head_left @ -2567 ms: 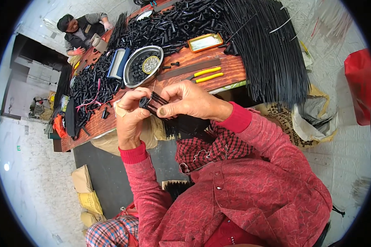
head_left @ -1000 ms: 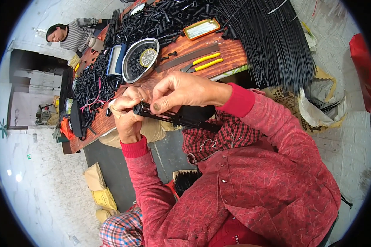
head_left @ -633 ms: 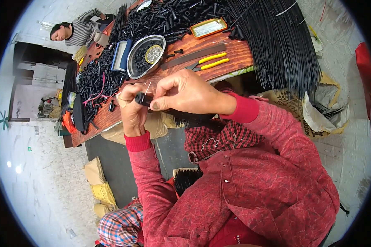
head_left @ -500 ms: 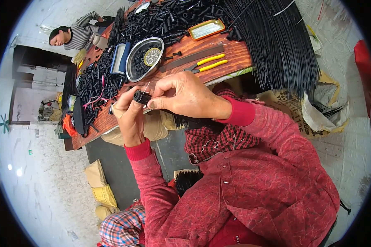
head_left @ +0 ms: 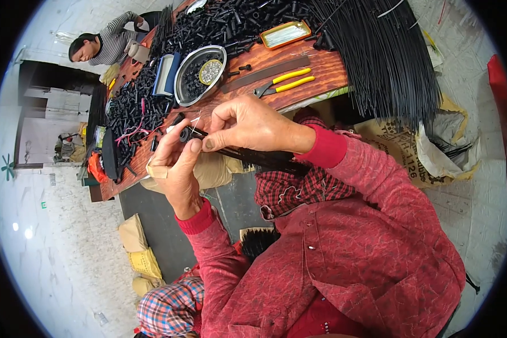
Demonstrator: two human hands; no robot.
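My left hand, with a beige bandage round a finger, grips a short black tubular part between thumb and fingertips. Its round end faces up and left. A thin pale wire or needle sticks up beside the part. Close against the part's right side, my right hand is closed in a pinch, thumb against forefinger. What lies between those fingertips is too small to make out. Dark thin rods show just below my right hand.
On the wooden table lie yellow-handled pliers, a flat dark bar, an orange tray of thin pins and a metal bowl of black pieces. Black parts are heaped behind. Long black rods overhang the right edge. Another person sits far left.
My left fingers have shifted on the black part, turning its round end more to the left. My right hand stays pinched beside it. The whole view has moved slightly.
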